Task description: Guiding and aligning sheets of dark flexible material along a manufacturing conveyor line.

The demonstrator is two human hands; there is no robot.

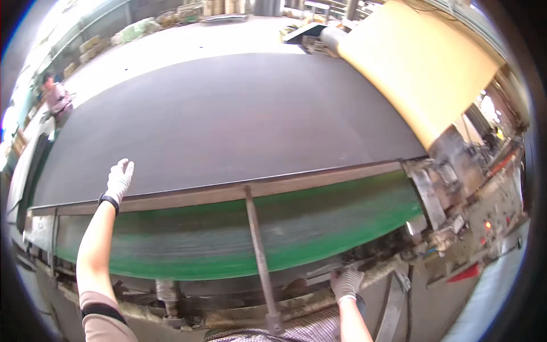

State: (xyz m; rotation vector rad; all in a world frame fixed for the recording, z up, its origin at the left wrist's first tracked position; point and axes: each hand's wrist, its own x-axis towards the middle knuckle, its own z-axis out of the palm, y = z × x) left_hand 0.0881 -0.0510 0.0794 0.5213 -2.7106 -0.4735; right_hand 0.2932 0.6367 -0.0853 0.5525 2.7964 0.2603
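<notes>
A wide dark grey sheet [245, 119] lies flat across the machine in front of me. My left hand [120, 178], in a white glove, is at the sheet's near left edge with its fingers stretched out and nothing held. My right hand [347, 283], in a striped glove, is lower down and closed over the machine's frame rail [376, 273]; its fingertips are partly hidden. Between the hands, a metal rod [259, 251] runs from the sheet's front edge down toward me. Below the sheet shows a green belt [342, 228], blurred.
A tan sheet [419, 62] rises at the right from beside the dark sheet. Machine parts and a panel with a lit orange light [488, 225] stand at the right. Another person [57, 97] is at the far left. Stacked goods [137, 29] line the back.
</notes>
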